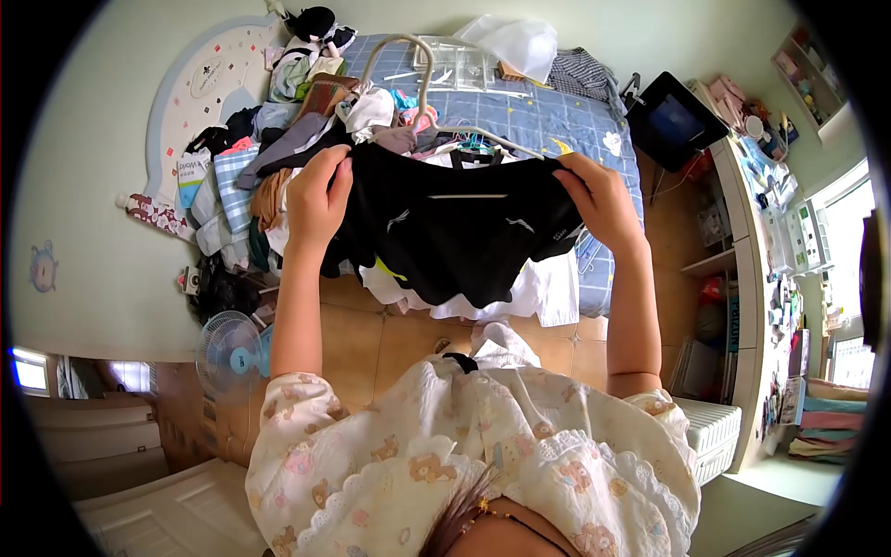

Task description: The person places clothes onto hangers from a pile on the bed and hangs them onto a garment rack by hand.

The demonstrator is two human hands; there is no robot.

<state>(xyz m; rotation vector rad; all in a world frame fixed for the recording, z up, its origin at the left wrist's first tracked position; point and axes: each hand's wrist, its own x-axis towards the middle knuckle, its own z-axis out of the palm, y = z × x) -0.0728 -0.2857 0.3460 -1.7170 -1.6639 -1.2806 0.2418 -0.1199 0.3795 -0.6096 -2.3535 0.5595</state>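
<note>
1. Left hand (317,200) and right hand (603,200) pinch the upper corners of a black garment (455,232), suspended nearside of the bed (561,111).
2. Loosened or uneven pressure could let one corner drop.
3. The garment appears limp, with a pale line and small light marks.
4. A hanger (426,85) shows above it, against the bed.

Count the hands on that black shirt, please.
2: the left hand grips the left end of the black shirt, the right hand its right end. No others show.

White fan (228,356) beside black bag (225,290).
</note>
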